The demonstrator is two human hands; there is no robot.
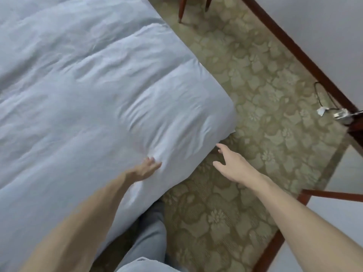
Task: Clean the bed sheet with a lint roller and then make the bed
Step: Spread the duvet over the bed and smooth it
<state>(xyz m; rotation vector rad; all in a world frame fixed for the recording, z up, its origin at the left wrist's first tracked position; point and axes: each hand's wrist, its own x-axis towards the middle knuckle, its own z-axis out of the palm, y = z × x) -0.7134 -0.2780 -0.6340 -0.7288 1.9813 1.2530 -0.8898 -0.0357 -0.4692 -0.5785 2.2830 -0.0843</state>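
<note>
Bed (88, 85) fills the left, carpet (245, 85) to its right. Left hand (145, 169) rests on the bed's near edge; right hand (233, 165) is over carpet just beside the corner. 2 chair legs (181, 10) stand behind the bed, and a cable (319, 95), possibly a charger's, lies by the right wall (324, 26).

Bed under a pale cover, on a leaf-patterned carpet

The bed (59, 173) fills the left, its pale, lightly creased cover (98, 85) spread out to the rounded near-right corner, where the left hand (146, 169) rests on the fabric. An olive carpet (245, 85) runs along the right. On it, by the dark skirting, lie a black cable (316, 91) and a small white scrap (322, 110) — wooden chair legs (181, 10) stand at the far edge.
</note>
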